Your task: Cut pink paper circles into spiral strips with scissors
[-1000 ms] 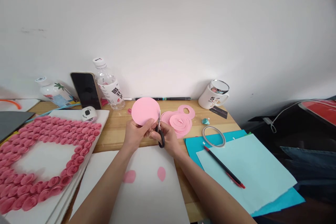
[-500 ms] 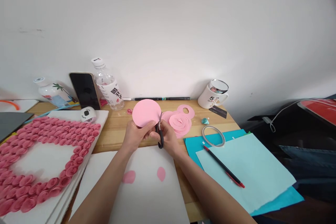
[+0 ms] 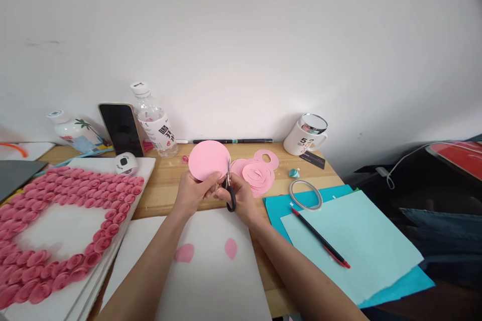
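My left hand point(image 3: 195, 190) pinches the lower edge of a round pink paper disc point(image 3: 209, 159), thumb on top. In my right hand point(image 3: 241, 194) is a pair of scissors with black handles point(image 3: 231, 199), its blades pointing up at the disc's right edge. How far the blades are parted is too small to tell. Just right of the scissors, cut pink paper spirals point(image 3: 258, 175) lie piled on the wooden table point(image 3: 165, 195). Below my hands a white sheet point(image 3: 218, 288) carries two small pink paper pieces point(image 3: 231, 249).
On the left lies a white board with rows of pink paper roses point(image 3: 101, 245). A phone point(image 3: 122, 130), a plastic bottle point(image 3: 156, 125) and a mug point(image 3: 306, 135) stand along the wall. Rightward are blue sheets point(image 3: 354, 246), a black-red pen point(image 3: 320, 238) and a tape roll point(image 3: 306, 194).
The disc and my left hand have shifted very slightly left and up. The scissors tilt a little differently at the disc's right edge. Both hands keep their hold.
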Tool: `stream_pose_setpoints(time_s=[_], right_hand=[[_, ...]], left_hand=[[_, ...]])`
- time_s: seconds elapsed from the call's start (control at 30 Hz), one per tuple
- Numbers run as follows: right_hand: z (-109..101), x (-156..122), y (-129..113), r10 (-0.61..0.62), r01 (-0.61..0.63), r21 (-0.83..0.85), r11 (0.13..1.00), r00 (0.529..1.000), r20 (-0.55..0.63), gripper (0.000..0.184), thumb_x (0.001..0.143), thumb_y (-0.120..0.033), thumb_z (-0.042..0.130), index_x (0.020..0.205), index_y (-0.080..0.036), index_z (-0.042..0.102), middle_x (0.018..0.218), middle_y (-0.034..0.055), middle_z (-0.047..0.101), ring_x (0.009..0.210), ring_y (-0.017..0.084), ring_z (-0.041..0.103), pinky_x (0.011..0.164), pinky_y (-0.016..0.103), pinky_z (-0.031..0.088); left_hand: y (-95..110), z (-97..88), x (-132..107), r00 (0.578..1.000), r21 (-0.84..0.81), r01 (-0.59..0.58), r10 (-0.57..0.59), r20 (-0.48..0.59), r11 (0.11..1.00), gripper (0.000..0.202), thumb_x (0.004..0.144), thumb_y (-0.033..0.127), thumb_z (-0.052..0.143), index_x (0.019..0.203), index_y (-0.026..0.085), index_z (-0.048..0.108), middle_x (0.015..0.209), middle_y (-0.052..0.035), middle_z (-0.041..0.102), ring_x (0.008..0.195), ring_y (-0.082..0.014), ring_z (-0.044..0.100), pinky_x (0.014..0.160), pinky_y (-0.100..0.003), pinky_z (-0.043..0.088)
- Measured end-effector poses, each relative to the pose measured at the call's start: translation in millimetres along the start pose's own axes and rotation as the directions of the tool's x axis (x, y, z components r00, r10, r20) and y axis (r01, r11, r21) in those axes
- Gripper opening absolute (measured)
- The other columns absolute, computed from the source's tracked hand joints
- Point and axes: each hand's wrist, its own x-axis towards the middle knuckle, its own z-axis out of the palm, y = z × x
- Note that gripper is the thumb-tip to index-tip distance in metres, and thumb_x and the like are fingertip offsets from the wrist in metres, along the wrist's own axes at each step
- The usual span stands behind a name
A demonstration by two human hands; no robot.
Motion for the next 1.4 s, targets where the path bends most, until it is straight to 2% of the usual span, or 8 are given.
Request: stream_pose_setpoints(time_s=[0.2,0.37,0.53,0.67,0.8,1.13,1.4], right_hand=[[0.2,0.1,1.9,0.045,-0.046,0.06,0.997,0.999,0.01,0.034,0.063,-0.044,0.071,0.075,-0.019,0.051,0.06,-0.0045,0.048,0.051,0.008,0.042,0.047,0.022,0.037],[0.6,-0.8,4.9,0.071,-0.071,0.037,0.997,0.997,0.0,0.031,0.064,-0.042,0.07,0.075,-0.019,0.052,0.054,-0.0057,0.047,0.048,0.009,0.044,0.046,0.023,0.038],[3.6,-1.4,2.6,0.076,-0.076,0.029,0.997,0.997,0.007,0.031,0.066,-0.041,0.069,0.076,-0.019,0.05,0.056,-0.0054,0.045,0.049,0.009,0.041,0.047,0.022,0.034],[3.3,0.3,-4.3,0.011,-0.011,-0.009,1.0,0.999,-0.039,0.036,0.061,-0.043,0.072,0.072,-0.019,0.048,0.06,-0.0044,0.046,0.053,0.009,0.04,0.051,0.023,0.036],[1.0,1.2,-8.9,0.015,-0.016,-0.023,1.0,0.999,-0.041,0.038,0.06,-0.044,0.073,0.073,-0.018,0.048,0.062,-0.0038,0.047,0.055,0.009,0.04,0.053,0.023,0.036],[0.1,0.7,-5.4,-0.002,0.001,-0.022,1.0,1.0,-0.017,0.033,0.065,-0.042,0.07,0.075,-0.017,0.05,0.064,-0.0036,0.045,0.056,0.008,0.04,0.053,0.022,0.034],[-1.7,0.1,0.6,0.064,-0.064,-0.001,0.998,0.998,-0.028,0.031,0.064,-0.037,0.07,0.081,-0.018,0.052,0.058,-0.0051,0.048,0.051,0.009,0.044,0.048,0.021,0.032]], left_hand=[[-1.8,-1.6,1.3,1.0,0.004,-0.017,0.017,-0.004,1.0,0.032,0.064,0.03,0.066,0.044,0.015,0.047,0.039,0.0043,0.042,0.035,-0.0044,0.035,0.034,-0.019,0.028],[-1.2,-0.7,1.3,1.0,-0.022,-0.004,0.004,-0.01,1.0,0.033,0.065,0.03,0.066,0.043,0.015,0.047,0.038,0.0039,0.043,0.034,-0.0043,0.036,0.033,-0.018,0.029],[-2.7,0.4,1.2,0.999,-0.071,0.026,-0.028,-0.031,0.997,0.029,0.062,0.033,0.068,0.048,0.013,0.052,0.041,0.0022,0.048,0.036,-0.0062,0.04,0.033,-0.019,0.032],[-2.0,-0.5,1.4,0.999,-0.003,0.046,-0.046,-0.014,0.999,0.027,0.059,0.032,0.071,0.051,0.012,0.055,0.041,0.0028,0.047,0.036,-0.005,0.037,0.032,-0.017,0.028],[-0.8,-2.3,1.2,0.999,0.024,0.04,-0.04,0.023,0.999,0.025,0.061,0.031,0.07,0.052,0.012,0.056,0.042,0.0027,0.048,0.036,-0.0045,0.036,0.032,-0.017,0.027],[7.8,-1.9,-1.6,0.999,0.069,0.041,-0.042,0.012,0.997,0.032,0.062,0.027,0.067,0.043,0.014,0.045,0.034,0.0065,0.038,0.035,-0.0031,0.032,0.036,-0.018,0.027],[7.7,-4.4,-0.8,1.0,0.084,0.011,-0.013,0.023,0.996,0.031,0.064,0.027,0.065,0.043,0.014,0.045,0.034,0.0062,0.037,0.034,-0.0029,0.032,0.036,-0.018,0.024]])
